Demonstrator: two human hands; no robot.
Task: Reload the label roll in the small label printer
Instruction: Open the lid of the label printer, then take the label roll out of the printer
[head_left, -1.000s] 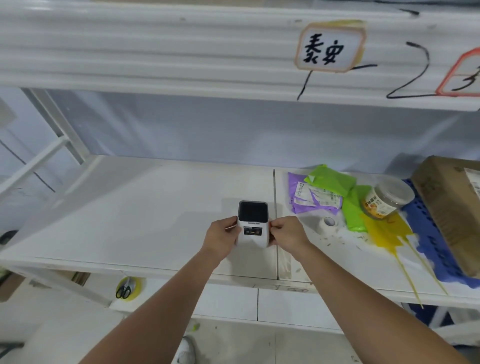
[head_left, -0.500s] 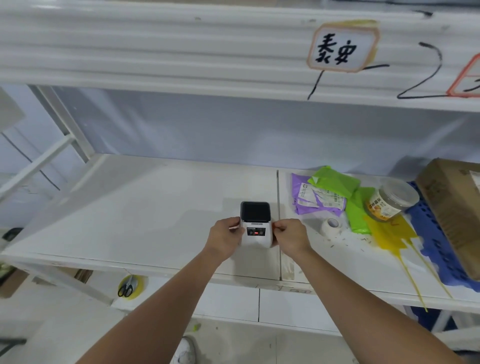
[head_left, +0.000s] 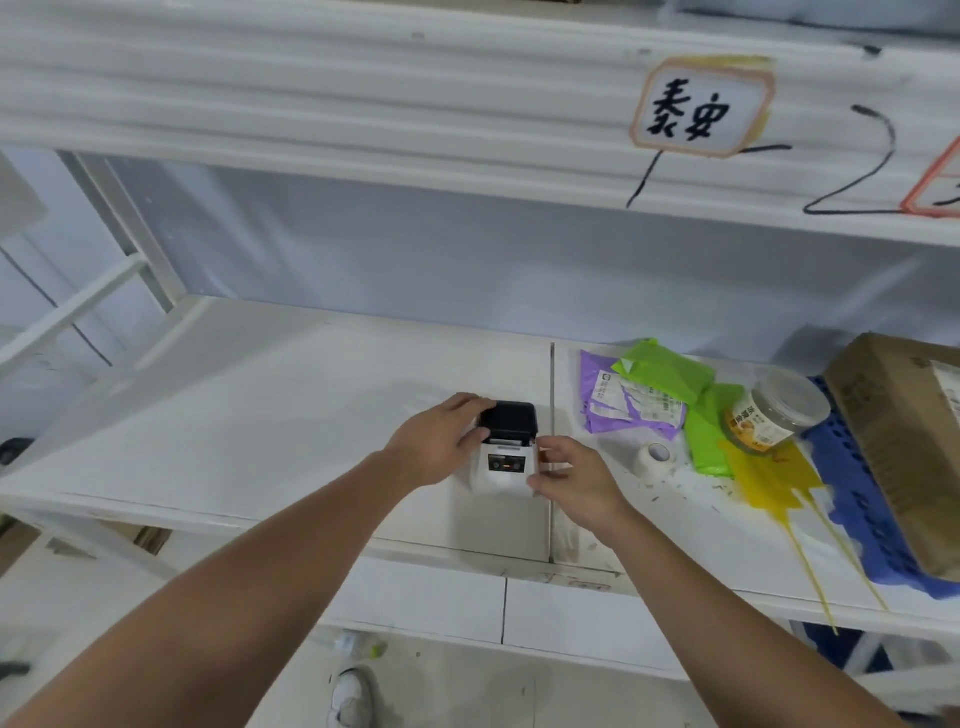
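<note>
A small white label printer (head_left: 503, 470) with a black lid (head_left: 509, 421) stands on the white shelf (head_left: 270, 415), near its front edge. The lid is tilted up at the back. My left hand (head_left: 439, 441) lies over the printer's left side, with its fingers on the lid's top edge. My right hand (head_left: 574, 480) hovers by the printer's right side, fingers curled and apart, close to the casing or just touching it. A small white label roll (head_left: 655, 457) lies on the shelf to the right of the printer.
Right of the printer lie purple (head_left: 623, 410) and green (head_left: 670, 371) mail bags, a plastic jar (head_left: 776, 415) on its side, yellow strips (head_left: 769, 473), a blue mat (head_left: 852, 493) and a cardboard box (head_left: 904, 436). An upper shelf (head_left: 363, 104) hangs overhead.
Both hands were pinching the printer's sides with the lid shut. Now my left hand has moved up onto the lid, the lid is lifted, and my right hand has come slightly away.
</note>
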